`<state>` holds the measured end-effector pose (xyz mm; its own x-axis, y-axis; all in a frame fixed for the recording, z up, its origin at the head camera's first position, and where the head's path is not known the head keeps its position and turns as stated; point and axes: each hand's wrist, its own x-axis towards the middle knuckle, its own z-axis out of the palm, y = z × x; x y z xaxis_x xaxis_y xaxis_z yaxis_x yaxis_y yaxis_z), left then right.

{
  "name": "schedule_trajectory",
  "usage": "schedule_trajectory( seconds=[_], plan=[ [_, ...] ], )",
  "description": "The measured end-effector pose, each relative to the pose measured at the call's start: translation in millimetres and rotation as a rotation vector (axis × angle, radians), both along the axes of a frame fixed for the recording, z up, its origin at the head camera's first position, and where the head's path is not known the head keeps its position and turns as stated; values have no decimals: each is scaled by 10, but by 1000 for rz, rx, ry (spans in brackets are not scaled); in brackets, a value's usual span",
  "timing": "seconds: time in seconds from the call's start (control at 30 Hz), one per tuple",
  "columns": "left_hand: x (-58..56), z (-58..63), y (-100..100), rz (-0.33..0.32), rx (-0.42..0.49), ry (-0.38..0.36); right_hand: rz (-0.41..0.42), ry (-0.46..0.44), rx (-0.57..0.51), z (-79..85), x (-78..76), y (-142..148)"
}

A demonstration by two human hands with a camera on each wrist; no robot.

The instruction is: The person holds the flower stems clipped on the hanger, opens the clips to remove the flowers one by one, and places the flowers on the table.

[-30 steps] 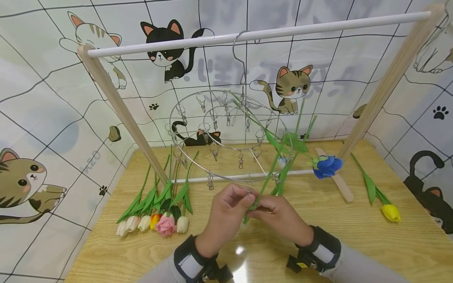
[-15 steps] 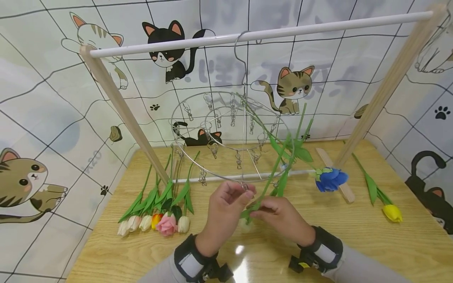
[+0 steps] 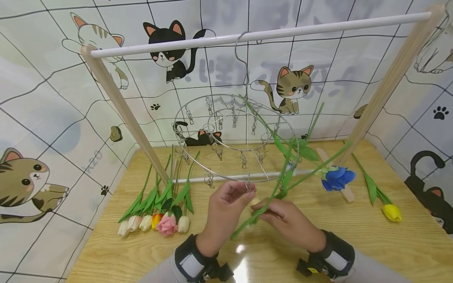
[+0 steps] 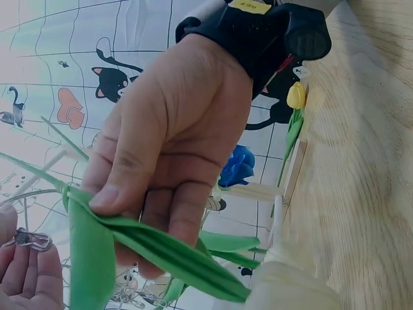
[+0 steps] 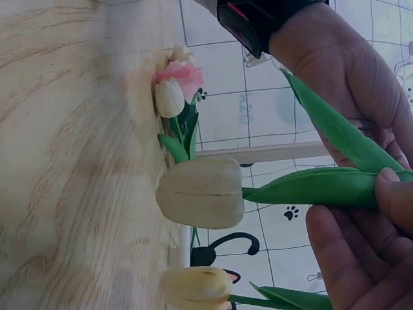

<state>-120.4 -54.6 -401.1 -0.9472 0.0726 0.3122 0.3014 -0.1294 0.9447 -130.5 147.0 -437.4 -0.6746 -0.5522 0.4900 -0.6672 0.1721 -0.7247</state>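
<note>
My left hand (image 3: pixel 226 216) pinches a small metal clip (image 3: pixel 248 186) at the front rim of the round wire hanger (image 3: pixel 198 161). To its right, my right hand (image 3: pixel 290 224) pinches the green stem of an artificial tulip. In the right wrist view the cream tulip (image 5: pixel 200 194) points down towards the table, below the fingers. The left wrist view shows the right thumb on the leaves (image 4: pixel 174 258), while the left fingertips hold the clip (image 4: pixel 32 239) at the left edge. Stem and clip are apart. The tulip's head is mostly hidden in the head view.
The hanger hooks onto a white rod (image 3: pixel 170 45) with wooden posts. A blue flower (image 3: pixel 337 179) and another pale tulip (image 5: pixel 197 287) hang behind the hands. Several tulips and a pink rose (image 3: pixel 166 224) lie left; a yellow tulip (image 3: pixel 392 212) lies right.
My right hand has shifted right and slightly down, taking the tulip's stem away from the clip and tilting it. My left hand stays at the clip. The blue flower has swung right and slightly down.
</note>
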Motion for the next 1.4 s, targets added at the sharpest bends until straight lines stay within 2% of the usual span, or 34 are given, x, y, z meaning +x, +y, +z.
schedule_trajectory(
  seconds=[0.17, 0.47, 0.63, 0.73, 0.8, 0.9, 1.0, 1.03, 1.17, 1.3, 1.4],
  plan=[
    [-4, -15, -1, -8, -19, 20, -26, 36, -36, 1, 37, 57],
    [4, 8, 9, -22, 24, 4, -123, 55, -96, 110, 113, 304],
    [12, 21, 15, -44, 28, 48, -148, 50, -145, 219, 155, 530],
    [9, 21, 20, -52, 24, 77, -157, 81, -184, 288, 163, 685],
    [1, 14, 24, -49, 15, 88, -193, 102, -193, 343, 169, 792],
    [-1, 12, 26, -40, 1, 84, -305, 154, -179, 422, 170, 937],
    [1, 4, 20, -24, -19, 80, -480, 159, -109, 499, 175, 1072],
    [1, 2, 18, -19, -22, 79, -531, 143, -86, 517, 177, 1120],
    [-2, -13, 12, -9, -27, 97, -648, 70, -16, 603, 138, 1310],
    [-3, -23, 13, -12, -19, 101, -767, 31, 119, 663, 54, 1533],
    [2, -26, 15, -13, -12, 92, -831, -36, 217, 663, -29, 1727]
  ],
)
